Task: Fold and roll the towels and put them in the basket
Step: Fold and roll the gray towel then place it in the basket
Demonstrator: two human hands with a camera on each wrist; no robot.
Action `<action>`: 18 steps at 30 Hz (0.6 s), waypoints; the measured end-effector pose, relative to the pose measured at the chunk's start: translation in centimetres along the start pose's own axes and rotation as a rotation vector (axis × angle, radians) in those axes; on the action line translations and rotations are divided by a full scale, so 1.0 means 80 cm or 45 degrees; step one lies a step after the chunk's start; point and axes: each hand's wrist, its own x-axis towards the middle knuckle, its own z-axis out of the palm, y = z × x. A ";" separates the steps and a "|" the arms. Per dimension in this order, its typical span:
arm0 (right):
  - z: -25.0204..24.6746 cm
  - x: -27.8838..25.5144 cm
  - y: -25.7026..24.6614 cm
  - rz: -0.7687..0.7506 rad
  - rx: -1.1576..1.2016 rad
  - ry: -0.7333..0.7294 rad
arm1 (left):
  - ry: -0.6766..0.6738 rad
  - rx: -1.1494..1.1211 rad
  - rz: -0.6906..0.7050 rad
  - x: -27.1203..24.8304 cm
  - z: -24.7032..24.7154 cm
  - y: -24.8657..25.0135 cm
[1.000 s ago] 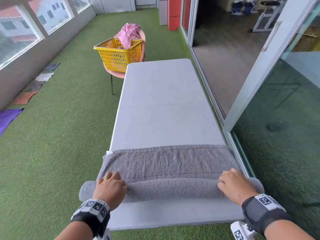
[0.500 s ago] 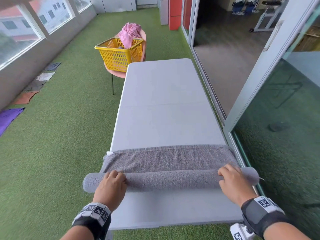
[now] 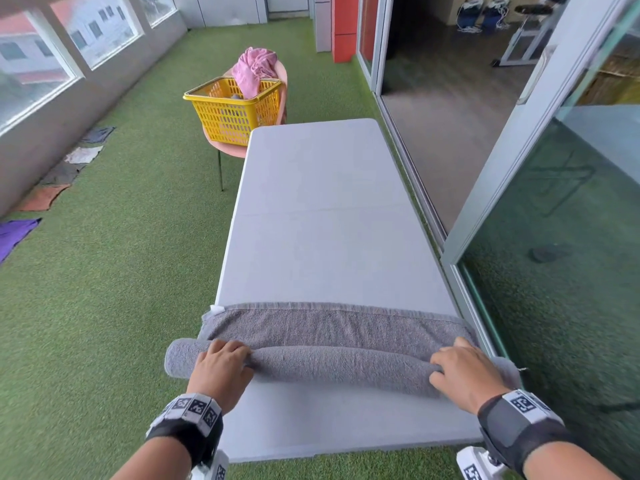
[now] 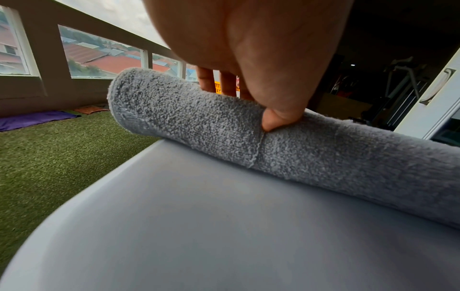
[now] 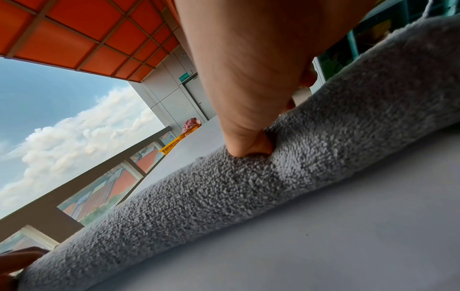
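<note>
A grey towel [image 3: 339, 365] lies across the near end of the white table [image 3: 322, 220], rolled from my side into a long tube, with a flat strip left beyond the roll. My left hand [image 3: 221, 362] grips the roll near its left end, which overhangs the table edge. My right hand [image 3: 460, 368] grips it near the right end. In the left wrist view the towel [image 4: 298, 153] is pinched between my left hand's [image 4: 248, 98] thumb and the fingers over its top. The right wrist view shows my right hand [image 5: 273, 114] the same way on the towel [image 5: 224, 196].
A yellow basket [image 3: 232, 109] stands on a pink chair [image 3: 225, 147] past the table's far left corner, with a pink towel [image 3: 254, 71] hung over its rim. Several cloths, one purple [image 3: 14, 233], lie on the green turf along the left wall. A glass sliding door [image 3: 519, 168] runs close along the table's right side.
Both hands have pushed the roll away from me. The roll has grown thicker and the flat strip beyond it shorter.
</note>
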 end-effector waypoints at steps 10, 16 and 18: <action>-0.001 0.009 -0.013 0.035 0.127 0.227 | -0.022 0.032 -0.047 -0.011 0.007 0.003; 0.010 0.007 -0.008 -0.057 0.234 0.342 | 0.205 -0.193 -0.062 -0.012 0.009 -0.002; 0.013 0.006 -0.007 -0.128 0.227 0.334 | 0.270 -0.248 -0.032 -0.011 0.012 -0.005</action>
